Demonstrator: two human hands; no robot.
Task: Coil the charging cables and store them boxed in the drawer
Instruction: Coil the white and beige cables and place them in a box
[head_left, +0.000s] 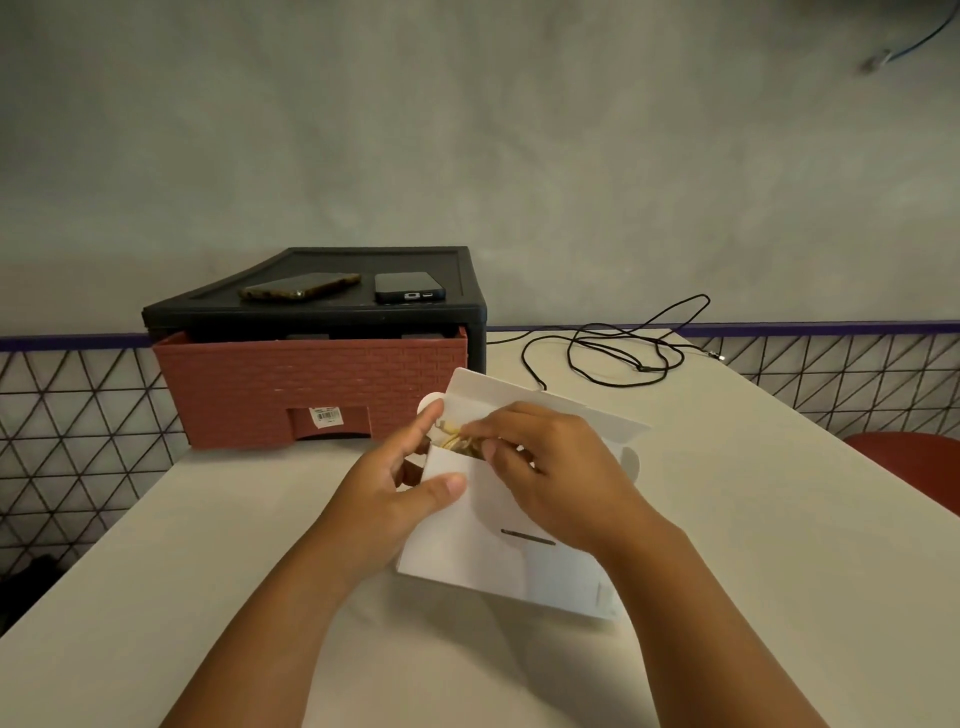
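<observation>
Now the left hand (400, 488) pinches the white box (467, 545) at its open end, and the right hand (550, 467) has its fingers (488, 430) bunched, pinching the coiled cable (453, 440) at the mouth. Let go too soon and I reckon that coil springs out or snags the flap.

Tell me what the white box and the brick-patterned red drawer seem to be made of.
White box: thin paperboard by the look, matte; creased flaps and a cut slot show. Red drawer: probably moulded plastic, dull finish; the brick pattern is raised relief. The right hand pinches a yellowish cable at the box's opening.
</observation>
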